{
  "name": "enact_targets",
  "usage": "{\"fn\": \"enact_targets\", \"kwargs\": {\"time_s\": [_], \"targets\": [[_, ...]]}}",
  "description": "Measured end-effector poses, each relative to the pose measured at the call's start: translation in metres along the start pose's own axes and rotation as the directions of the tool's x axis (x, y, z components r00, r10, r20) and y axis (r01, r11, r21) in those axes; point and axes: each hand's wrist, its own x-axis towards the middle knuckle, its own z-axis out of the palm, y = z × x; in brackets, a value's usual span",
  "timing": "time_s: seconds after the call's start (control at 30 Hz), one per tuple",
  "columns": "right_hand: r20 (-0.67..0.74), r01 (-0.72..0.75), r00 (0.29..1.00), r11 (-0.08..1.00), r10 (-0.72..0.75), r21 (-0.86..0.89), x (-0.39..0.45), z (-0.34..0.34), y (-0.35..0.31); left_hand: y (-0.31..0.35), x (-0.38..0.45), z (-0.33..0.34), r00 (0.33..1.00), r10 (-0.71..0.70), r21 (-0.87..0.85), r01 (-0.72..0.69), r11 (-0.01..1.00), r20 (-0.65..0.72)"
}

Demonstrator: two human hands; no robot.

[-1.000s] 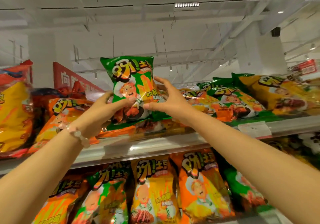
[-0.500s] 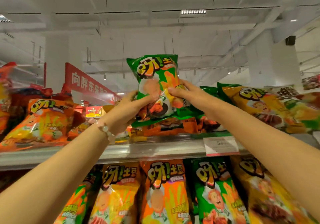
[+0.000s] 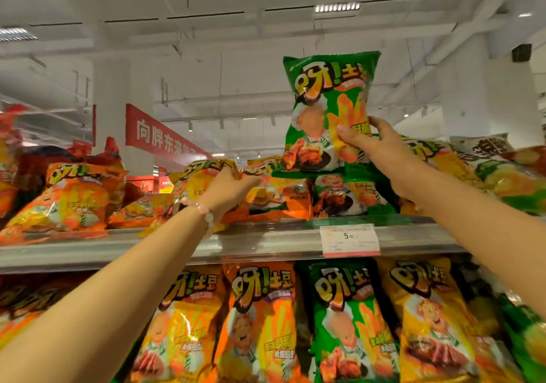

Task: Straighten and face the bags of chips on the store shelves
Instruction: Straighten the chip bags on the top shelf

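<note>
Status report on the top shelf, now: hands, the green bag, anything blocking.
Right hand grips upright green bag above a flat green bag. Left hand grips a yellow bag lying flat. Nothing blocking.

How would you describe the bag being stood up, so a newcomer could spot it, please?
Find the top shelf above the white price tag. There the right hand grips a green chip bag. It alone stands upright; the neighbouring bags lie flat.

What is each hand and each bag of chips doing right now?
Right hand: holding the green bag.
Green bag: upright, facing front, raised atop another green bag.
Lower green bag: lying flat on the top shelf.
Left hand: on the orange bags, grip unclear.
Orange bags: lying flat, jumbled.
Bottom row bags: standing, facing front.
Price tag: stuck on shelf edge.
</note>
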Motion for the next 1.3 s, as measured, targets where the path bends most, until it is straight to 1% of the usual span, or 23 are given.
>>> {"fn": "enact_targets", "kwargs": {"time_s": [0.1, 0.17, 0.27, 0.3, 0.33, 0.43, 0.5, 0.6, 0.67, 0.77, 0.83, 0.9, 1.0, 1.1, 1.17, 1.23, 1.3], "targets": [[-0.012, -0.003, 1.000, 1.000, 0.003, -0.016, 0.000, -0.004, 0.004, 0.008, 0.010, 0.004, 0.998, -0.031, 0.134, 0.022, 0.991, 0.062], [0.006, -0.008, 1.000, 1.000, 0.009, -0.025, -0.001, -0.003, 0.005, 0.014, 0.016, 0.008, 0.992, -0.051, 0.161, 0.032, 0.986, 0.114], [0.018, 0.005, 1.000, 0.999, -0.004, -0.033, 0.000, 0.004, 0.002, 0.019, 0.022, 0.014, 0.969, -0.046, 0.080, 0.028, 0.996, 0.241], [0.014, 0.007, 1.000, 0.999, -0.007, -0.034, 0.001, 0.005, 0.001, 0.020, 0.023, 0.016, 0.962, -0.039, 0.042, 0.028, 0.999, 0.269], [0.009, 0.009, 1.000, 0.999, -0.009, -0.037, 0.002, 0.007, 0.000, 0.018, 0.024, 0.016, 0.963, -0.029, 0.008, 0.027, 1.000, 0.269], [0.011, 0.014, 1.000, 0.999, -0.013, -0.037, 0.002, 0.011, -0.005, 0.014, 0.024, 0.014, 0.977, 0.017, -0.073, -0.002, 0.997, 0.210], [0.006, 0.022, 1.000, 0.999, -0.022, -0.031, 0.001, 0.015, -0.009, 0.012, 0.023, 0.011, 0.984, 0.067, -0.130, -0.046, 0.991, 0.164], [-0.033, 0.051, 0.998, 0.998, -0.050, 0.025, -0.001, 0.022, -0.015, 0.016, 0.022, 0.002, 0.989, 0.141, -0.124, -0.146, 0.981, -0.049], [-0.059, 0.065, 0.996, 0.995, -0.061, 0.076, -0.001, 0.026, -0.019, 0.019, 0.024, -0.007, 0.953, 0.239, -0.154, -0.268, 0.951, -0.186], [-0.079, 0.080, 0.994, 0.991, -0.071, 0.108, 0.000, 0.030, -0.027, 0.027, 0.024, -0.025, 0.857, 0.392, -0.163, -0.462, 0.872, -0.333], [-0.097, 0.090, 0.992, 0.988, -0.077, 0.130, 0.002, 0.031, -0.033, 0.029, 0.023, -0.041, 0.816, 0.428, -0.149, -0.514, 0.845, -0.389], [-0.094, 0.087, 0.993, 0.982, -0.072, 0.169, 0.003, 0.035, -0.039, 0.025, 0.024, -0.063, 0.833, 0.392, -0.198, -0.492, 0.848, -0.391], [-0.044, 0.072, 0.997, 0.978, -0.065, 0.197, 0.005, 0.041, -0.039, 0.006, 0.027, -0.102, 0.896, 0.296, -0.288, -0.394, 0.873, -0.331], [0.017, 0.041, 0.999, 0.984, -0.045, 0.171, 0.004, 0.054, -0.037, -0.021, 0.022, -0.137, 0.930, 0.236, -0.278, -0.314, 0.908, -0.280], [0.044, 0.046, 0.998, 0.988, -0.053, 0.146, 0.003, 0.066, -0.033, -0.043, 0.018, -0.157, 0.947, 0.184, -0.301, -0.262, 0.917, -0.265], [0.047, 0.062, 0.997, 0.990, -0.069, 0.127, 0.002, 0.079, -0.030, -0.064, 0.016, -0.176, 0.962, 0.116, -0.309, -0.191, 0.932, -0.246], [0.036, 0.073, 0.996, 0.990, -0.078, 0.118, 0.001, 0.090, -0.027, -0.085, 0.014, -0.192, 0.967, 0.082, -0.281, -0.151, 0.948, -0.241]]}}
